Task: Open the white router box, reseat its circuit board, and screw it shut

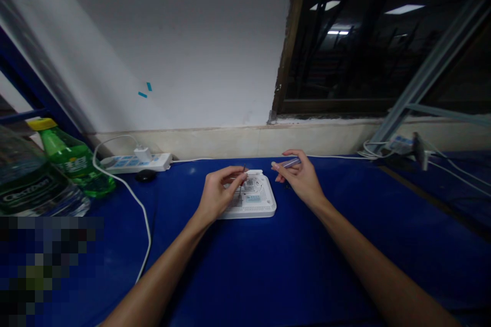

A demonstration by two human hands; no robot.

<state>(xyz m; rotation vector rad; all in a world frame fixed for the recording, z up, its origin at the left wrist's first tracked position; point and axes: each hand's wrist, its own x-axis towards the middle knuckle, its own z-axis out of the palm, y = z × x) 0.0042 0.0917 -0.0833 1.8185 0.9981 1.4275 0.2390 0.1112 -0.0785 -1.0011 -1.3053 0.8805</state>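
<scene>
A white plastic device (264, 204) with rows of small holes and a label lies on the blue table. Over its left part is my left hand (219, 191), its thumb and fingers pinched on a thin dark rod (240, 190) that stands nearly upright. To the right of the device, my right hand (303, 176) is raised a little and closed round a slim purple-grey tool (292, 163), whose tip points left. My left hand hides the left side of the device.
Behind on the left sit a white power strip (159, 162) with a plugged-in charger, and a black mouse-like object (146, 175). Two bottles, one green (72, 158), stand at the far left. A white cable (143, 214) crosses the left side. Cables and a metal post (410, 87) are at right.
</scene>
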